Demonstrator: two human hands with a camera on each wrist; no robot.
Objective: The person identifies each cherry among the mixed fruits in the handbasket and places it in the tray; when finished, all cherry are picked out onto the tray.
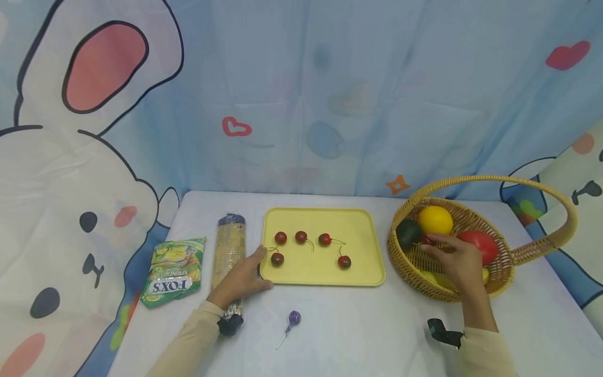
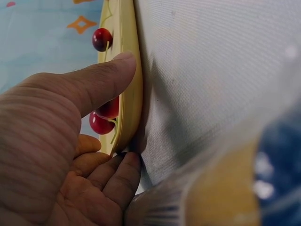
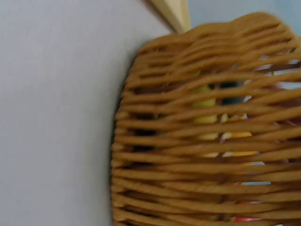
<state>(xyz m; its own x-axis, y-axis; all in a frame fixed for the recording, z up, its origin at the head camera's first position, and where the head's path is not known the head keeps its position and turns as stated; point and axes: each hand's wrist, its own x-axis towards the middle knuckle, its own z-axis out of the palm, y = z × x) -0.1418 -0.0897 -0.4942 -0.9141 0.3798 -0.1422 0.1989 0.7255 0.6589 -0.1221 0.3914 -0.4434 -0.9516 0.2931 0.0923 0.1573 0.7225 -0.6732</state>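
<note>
My left hand [image 1: 242,277] is at the near left corner of a yellow tray [image 1: 358,222], fingers along its left edge and thumb by the front edge. In the left wrist view the thumb [image 2: 106,77] lies straight across the tray's side wall. Several dark red cherries [image 1: 325,239] with stems are spread on the tray. My right hand [image 1: 454,259] reaches into a wicker basket [image 1: 410,269] and pinches a small red cherry [image 1: 426,240] beside a dark green fruit [image 1: 409,234]. The right wrist view shows only the basket's woven side [image 3: 202,141], the hand being hidden.
The basket also has a yellow lemon [image 1: 435,220], a larger red fruit [image 1: 479,246] and a yellow item under the right hand. A long clear-wrapped package [image 1: 230,243] lies under the left wrist. Further left is a Fox's candy bag [image 1: 174,269]. A purple lollipop [image 1: 294,318] lies in front of the tray.
</note>
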